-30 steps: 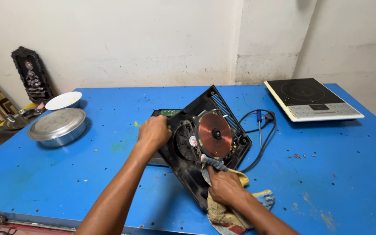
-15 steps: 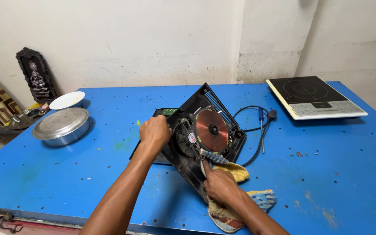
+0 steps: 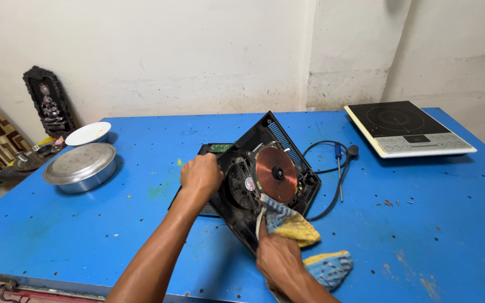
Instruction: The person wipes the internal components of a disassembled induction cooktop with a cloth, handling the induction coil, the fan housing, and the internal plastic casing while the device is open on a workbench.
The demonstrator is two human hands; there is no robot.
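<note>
An opened induction cooktop base, black, stands tilted up on its edge on the blue table. Inside it show a copper-coloured round coil and a fan. My left hand grips the left edge of the base and holds it up. My right hand holds a yellow and blue cloth pressed against the lower part of the base, just under the coil. More of the cloth lies on the table beside my wrist.
The black power cable and a screwdriver lie right of the base. A whole white-and-black induction cooktop sits at the far right. A steel lidded pan, a white bowl and a dark carved figure are at the left.
The right hand with the cloth has shifted a little along the lower part of the base. The left hand keeps its grip on the edge. The view has shifted slightly.
</note>
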